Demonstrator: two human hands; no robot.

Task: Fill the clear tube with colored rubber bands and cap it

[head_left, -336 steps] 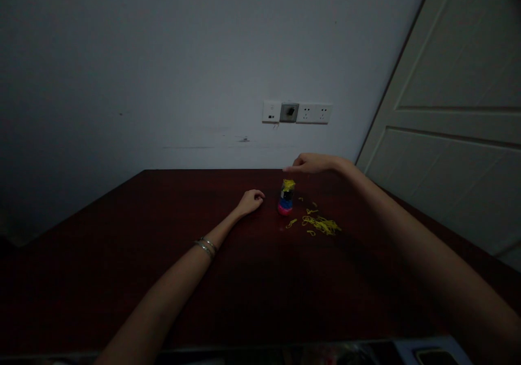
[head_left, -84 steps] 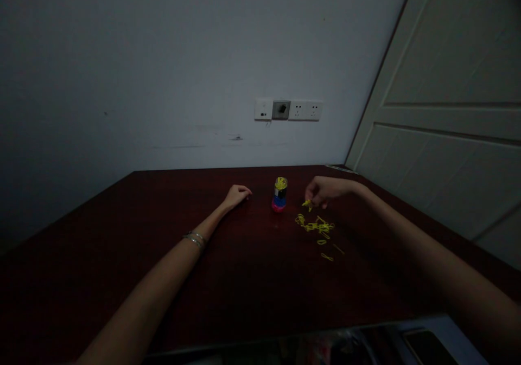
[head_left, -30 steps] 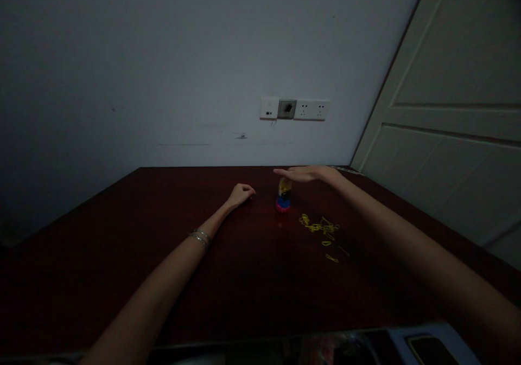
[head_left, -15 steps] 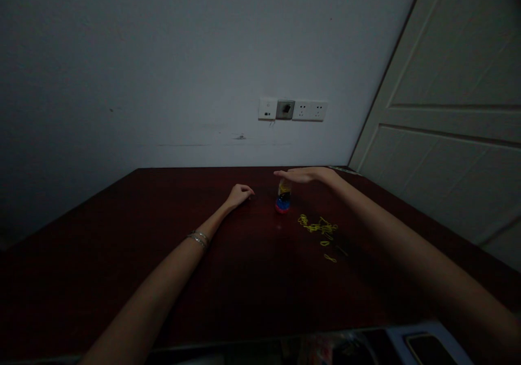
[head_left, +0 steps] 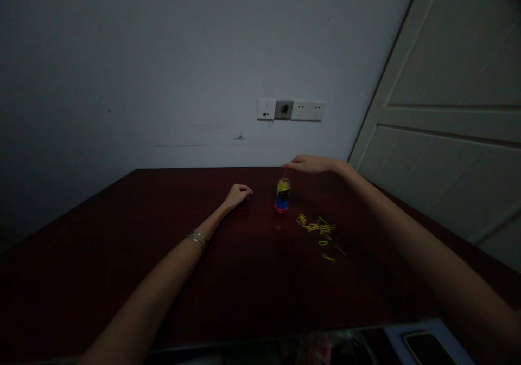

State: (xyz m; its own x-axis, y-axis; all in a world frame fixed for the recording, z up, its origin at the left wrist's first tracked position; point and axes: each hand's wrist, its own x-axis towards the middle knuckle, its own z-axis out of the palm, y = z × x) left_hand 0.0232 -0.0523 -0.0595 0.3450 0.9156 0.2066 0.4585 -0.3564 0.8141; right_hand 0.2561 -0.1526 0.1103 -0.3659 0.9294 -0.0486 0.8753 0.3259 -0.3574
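Note:
A small clear jar stands upright on the dark red table, with layers of pink, blue, black and yellow inside. Just above its mouth is my right hand, palm down, fingers drawn together. A thin line runs down from its fingertips toward the jar; I cannot make out what it is. To the left of the jar my left hand rests on the table, fingers loosely curled, apart from the jar. Several yellow rubber bands lie in a loose pile right of the jar, a few apart from it.
A thin stick-like piece lies near the rubber bands. Behind the table is a wall with sockets, and a panelled door at right. Below the near edge is a box with a phone-like shape on it.
My right hand has lifted off the jar's top and shifted slightly right, uncovering the mouth. Its flat fingers now point down more. My left hand has stayed in place.

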